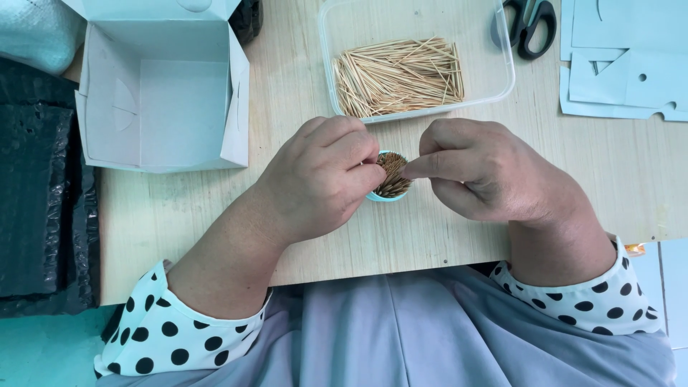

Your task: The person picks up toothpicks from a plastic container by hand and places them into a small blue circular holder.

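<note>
Toothpicks packed upright in a small round turquoise cup, near the front edge of the wooden table, midway along it. Left hand curled around the cup's left side, fingers bent close and thumb pressed to the bundle, steadying it. Right hand half closed on the other side, index finger and thumb pinched together at the bundle's edge, apparently on a stick or two, though too small to tell for sure. Judged as the filling step, nearly done: cup looking tightly full, with little room left. Next stick likely to call for a firm grip on the cup and a careful push into whatever gap remains. Clear plastic tray of loose toothpicks just behind, toward the back edge; open white carton at the back left; black-handled scissors and pale blue card cutouts at the back right corner.
</note>
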